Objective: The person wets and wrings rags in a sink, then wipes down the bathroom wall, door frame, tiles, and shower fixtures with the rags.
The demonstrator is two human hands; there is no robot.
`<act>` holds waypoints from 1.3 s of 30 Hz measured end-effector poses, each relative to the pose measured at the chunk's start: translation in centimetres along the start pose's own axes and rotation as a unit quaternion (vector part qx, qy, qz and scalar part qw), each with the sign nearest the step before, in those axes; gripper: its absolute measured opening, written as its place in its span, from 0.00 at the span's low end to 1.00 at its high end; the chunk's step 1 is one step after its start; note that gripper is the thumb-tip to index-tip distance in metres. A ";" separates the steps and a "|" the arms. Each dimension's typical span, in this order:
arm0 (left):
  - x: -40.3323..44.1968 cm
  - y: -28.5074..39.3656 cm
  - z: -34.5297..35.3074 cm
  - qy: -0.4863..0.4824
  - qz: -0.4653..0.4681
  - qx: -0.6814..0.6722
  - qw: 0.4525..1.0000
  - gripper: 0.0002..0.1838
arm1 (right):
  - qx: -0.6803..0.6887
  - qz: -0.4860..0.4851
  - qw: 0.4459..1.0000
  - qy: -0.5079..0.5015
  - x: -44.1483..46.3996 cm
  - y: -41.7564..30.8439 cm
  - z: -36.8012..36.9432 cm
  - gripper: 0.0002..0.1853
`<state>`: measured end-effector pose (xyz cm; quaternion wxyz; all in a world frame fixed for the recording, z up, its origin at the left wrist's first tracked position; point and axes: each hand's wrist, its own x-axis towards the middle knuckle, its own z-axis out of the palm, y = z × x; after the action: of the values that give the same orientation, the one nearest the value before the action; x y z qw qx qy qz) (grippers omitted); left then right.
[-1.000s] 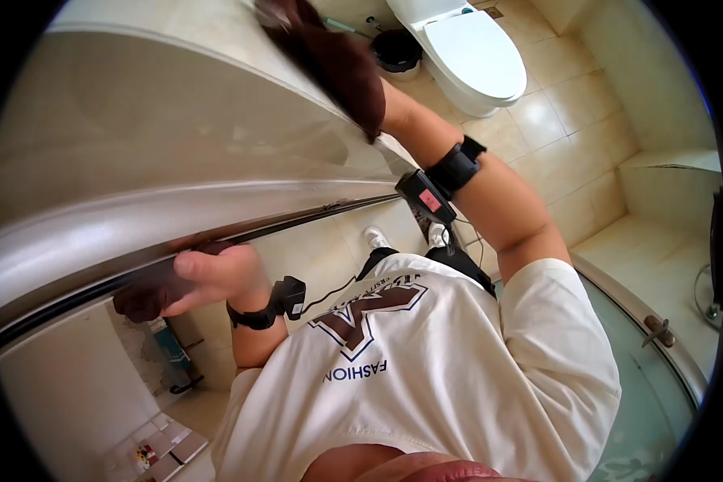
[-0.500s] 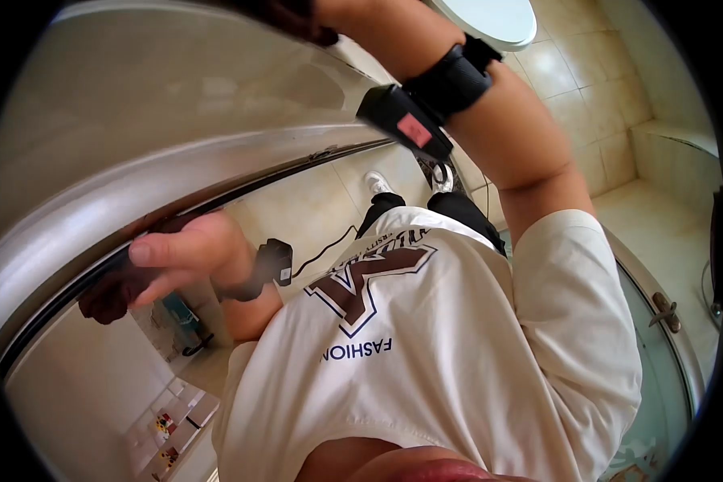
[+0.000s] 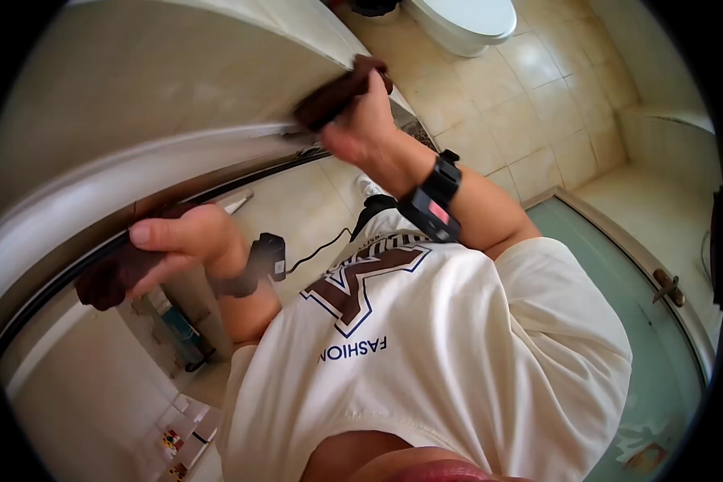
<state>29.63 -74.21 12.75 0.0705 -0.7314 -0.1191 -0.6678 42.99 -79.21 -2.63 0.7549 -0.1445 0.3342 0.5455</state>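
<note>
My left hand (image 3: pixel 189 243) is closed on a dark brown cloth (image 3: pixel 108 277) beside the dark rail (image 3: pixel 52 301) of a large glossy panel (image 3: pixel 177 72). Its thumb lies on top, and the lower fingers are partly hidden. Higher up, my right hand (image 3: pixel 368 128) grips another dark brown cloth (image 3: pixel 329 100), blurred by motion, at the panel's right end near its silvery frame (image 3: pixel 161 165). Whether that cloth touches the surface I cannot tell. Each wrist wears a black strap with a small box.
A white toilet (image 3: pixel 470 20) stands on the tiled floor (image 3: pixel 490 104) at the top. At the right is a greenish glass panel (image 3: pixel 618 321) with a metal handle (image 3: pixel 668 287). A teal object (image 3: pixel 178 325) is at the lower left, and my shoe (image 3: pixel 369 189) shows below me.
My right hand has come back from the top edge, down toward my body, with its cloth. My left hand has shifted slightly left, still on its cloth. The view has shifted too.
</note>
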 end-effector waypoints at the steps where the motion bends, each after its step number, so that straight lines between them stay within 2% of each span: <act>1: -0.5 -0.2 -0.4 -0.002 -0.013 0.006 1.000 0.33 | -0.004 0.018 0.999 -0.039 -1.7 -0.7 1.1 0.35; 3: -1.1 -0.4 -0.6 -0.006 -0.027 0.008 1.000 0.33 | -0.006 0.031 0.997 -0.077 -2.5 -1.8 1.5 0.36; 5: -1.2 -0.4 -0.4 0.028 -0.026 -0.001 0.999 0.32 | 0.010 0.076 0.994 -0.077 2.6 -2.5 -1.4 0.38; 10: -0.6 -0.3 -0.5 0.003 -0.010 0.045 0.999 0.34 | 0.004 0.017 0.999 -0.027 13.5 -5.5 -9.4 0.25; 12: -0.5 -0.7 -0.5 -0.013 0.022 0.036 0.999 0.35 | -0.049 -0.008 0.997 0.061 16.2 -6.1 -9.7 0.13; 13: -0.6 -0.9 -0.7 -0.019 0.032 0.034 0.999 0.36 | -0.078 -0.019 0.991 0.107 16.5 -5.9 -9.9 0.12; 14: -1.2 -0.8 -0.9 -0.020 0.012 0.015 1.000 0.36 | -0.084 -0.015 0.991 0.105 15.1 -6.0 -9.0 0.12; 16: -1.4 0.0 -0.8 -0.023 -0.004 0.022 0.999 0.35 | -0.125 -0.051 0.990 0.032 11.6 -6.2 -6.0 0.06; 17: -1.5 -0.4 -1.3 -0.027 0.012 0.046 0.999 0.35 | -0.148 -0.064 0.987 -0.008 10.2 -6.0 -5.2 0.07; 18: -1.6 -0.7 -1.7 -0.031 0.029 0.069 0.997 0.34 | -0.135 -0.009 0.956 -0.259 10.1 -7.1 -5.9 0.11; 19: -1.8 -0.2 -1.4 -0.012 0.013 0.065 0.998 0.32 | -0.131 -0.035 0.986 -0.093 2.9 -6.1 0.2 0.13; 20: -1.9 0.4 -1.0 0.007 -0.003 0.059 0.998 0.29 | -0.139 -0.041 0.977 -0.155 1.5 -6.3 1.3 0.11; 21: -1.7 0.2 -0.9 0.011 0.018 0.061 0.998 0.28 | -0.169 -0.129 0.954 -0.211 0.2 -5.4 2.9 0.10; 22: -1.4 0.1 -0.7 0.014 0.039 0.063 0.997 0.26 | -0.181 -0.140 0.929 -0.291 -3.4 -5.9 5.3 0.13; 23: -1.2 0.0 -0.5 0.018 0.060 0.064 0.996 0.25 | -0.217 -0.203 0.903 -0.311 -6.7 -5.0 7.6 0.13; 24: -2.0 0.0 -0.9 -0.005 0.028 0.042 0.999 0.32 | -0.226 -0.142 0.785 -0.559 -6.8 -6.8 9.1 0.16; 25: -2.7 0.1 -0.8 -0.013 0.007 0.021 1.000 0.33 | -0.325 -0.385 0.716 -0.484 -12.3 -4.2 11.7 0.26; 26: -3.8 0.6 -0.7 -0.029 -0.032 -0.022 0.999 0.35 | -0.424 -0.512 0.520 -0.537 -13.2 -6.2 12.3 0.26; 28: -6.7 -0.2 -0.5 -0.057 -0.149 -0.111 0.981 0.40 | -0.500 -0.595 0.264 -0.571 -12.3 -5.5 15.5 0.26; 29: -10.2 -1.0 -0.5 -0.072 -0.243 -0.152 0.955 0.40 | -0.525 -0.643 0.191 -0.524 -11.8 -2.4 16.3 0.23; 30: -12.8 -0.9 -0.4 -0.124 -0.292 -0.117 0.941 0.38 | -0.541 -0.685 0.112 -0.474 -11.0 0.6 16.5 0.20; 32: -13.8 -0.9 -0.9 -0.161 -0.352 -0.072 0.919 0.36 | -0.530 -0.709 0.116 -0.450 -7.3 3.6 14.4 0.21; 34: -12.8 -0.9 -1.6 -0.281 -0.301 -0.028 0.911 0.28 | -0.571 -0.650 0.178 -0.468 -3.2 2.2 10.0 0.26; 35: -12.3 -1.2 -2.7 -0.260 -0.319 -0.022 0.911 0.28 | -0.634 -0.602 0.151 -0.461 -3.1 1.4 9.2 0.26; 36: -13.4 -1.7 -4.5 -0.278 -0.432 -0.037 0.857 0.24 | -0.654 -0.573 0.087 -0.486 0.4 -0.2 6.8 0.25; 37: -14.7 -1.4 -5.8 -0.294 -0.536 -0.053 0.790 0.21 | -0.709 -0.532 0.121 -0.447 -0.5 -0.9 5.9 0.27; 39: -17.0 -2.5 -8.7 -0.210 -0.515 0.029 0.831 0.19 | -0.642 -0.596 0.121 -0.466 -1.1 -0.2 7.5 0.35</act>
<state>19.27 -75.40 -3.41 -0.2892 -0.6845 -0.5095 -0.4339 45.60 -75.71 3.63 0.4794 -0.4474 -0.7481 -0.1024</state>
